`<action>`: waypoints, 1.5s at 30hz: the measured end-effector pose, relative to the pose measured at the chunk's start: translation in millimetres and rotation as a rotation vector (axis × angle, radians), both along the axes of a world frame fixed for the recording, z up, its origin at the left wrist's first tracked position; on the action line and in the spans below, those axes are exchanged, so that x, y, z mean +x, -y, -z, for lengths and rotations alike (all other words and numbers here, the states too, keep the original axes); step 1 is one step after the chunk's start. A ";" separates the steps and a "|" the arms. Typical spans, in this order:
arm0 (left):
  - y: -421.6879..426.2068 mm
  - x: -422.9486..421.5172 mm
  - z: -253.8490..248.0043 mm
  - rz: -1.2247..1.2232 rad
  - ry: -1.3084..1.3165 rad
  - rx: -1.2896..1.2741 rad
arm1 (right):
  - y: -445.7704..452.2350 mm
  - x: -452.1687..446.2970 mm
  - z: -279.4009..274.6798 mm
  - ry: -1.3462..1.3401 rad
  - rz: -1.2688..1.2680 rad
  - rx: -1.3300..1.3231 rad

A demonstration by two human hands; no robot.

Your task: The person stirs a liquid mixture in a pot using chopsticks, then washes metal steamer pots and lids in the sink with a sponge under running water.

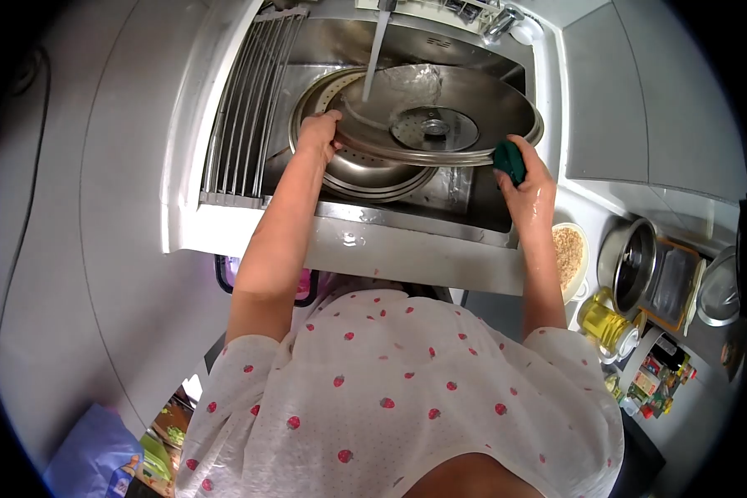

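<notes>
A wide metal pot lid with a glass window and a knob at its centre is held tilted over the sink. My left hand is closed on the lid's left rim. In my right hand is a dark green scouring pad, pressed against the rim's right front edge. Water from the tap runs down onto the lid. Beneath it lie a steamer tray with holes and a round steel pan, both partly hidden.
A metal drying rack covers the sink's left side. On the right counter stand a bowl of grainy food, a steel pot and a bottle of yellow oil. Cabinets close in at right.
</notes>
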State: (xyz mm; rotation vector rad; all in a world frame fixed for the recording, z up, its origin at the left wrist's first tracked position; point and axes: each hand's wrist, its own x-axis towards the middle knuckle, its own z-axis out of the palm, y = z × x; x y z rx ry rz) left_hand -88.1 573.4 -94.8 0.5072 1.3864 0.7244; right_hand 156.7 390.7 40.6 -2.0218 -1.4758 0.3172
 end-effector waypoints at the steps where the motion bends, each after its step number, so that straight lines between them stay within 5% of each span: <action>1: 1.0 -1.5 -7.2 0.043 -0.024 -0.007 | -3.4 -1.1 2.0 0.210 0.067 0.034; 5: 8.1 -1.8 -32.6 0.010 -0.013 0.006 | -19.9 6.5 -15.8 0.463 0.128 -0.014; 12: 9.0 -11.0 -63.1 0.045 0.247 0.117 | -41.0 22.5 -58.3 0.571 0.068 0.122; 20: 24.5 -15.4 -70.7 0.149 0.239 0.182 | -48.4 30.1 -99.2 0.654 -0.014 0.321; 23: 31.1 -17.6 -64.2 0.142 -0.283 0.552 | -57.6 36.6 -117.7 0.656 -0.072 0.267; 26: 37.8 -15.9 -73.1 0.121 0.052 0.789 | -82.2 46.8 -118.6 0.717 -0.121 0.261; 31: 40.3 -41.9 -105.3 0.445 0.086 0.741 | -114.2 33.2 -126.6 0.559 -0.291 0.181; 34: 50.0 -34.1 -134.3 0.391 0.092 0.803 | -136.1 -3.8 -141.9 0.558 -0.161 0.067; 38: 51.7 -42.0 -133.7 0.146 0.070 0.847 | -169.0 -21.4 -123.4 0.336 -0.271 0.451; 40: 57.4 -51.5 -128.4 0.015 0.058 0.805 | -165.5 -32.8 -120.2 -0.023 -0.239 0.496; 45: 68.7 -87.4 -112.9 -0.165 0.082 0.690 | -158.4 -15.7 -58.2 -0.150 -0.057 0.542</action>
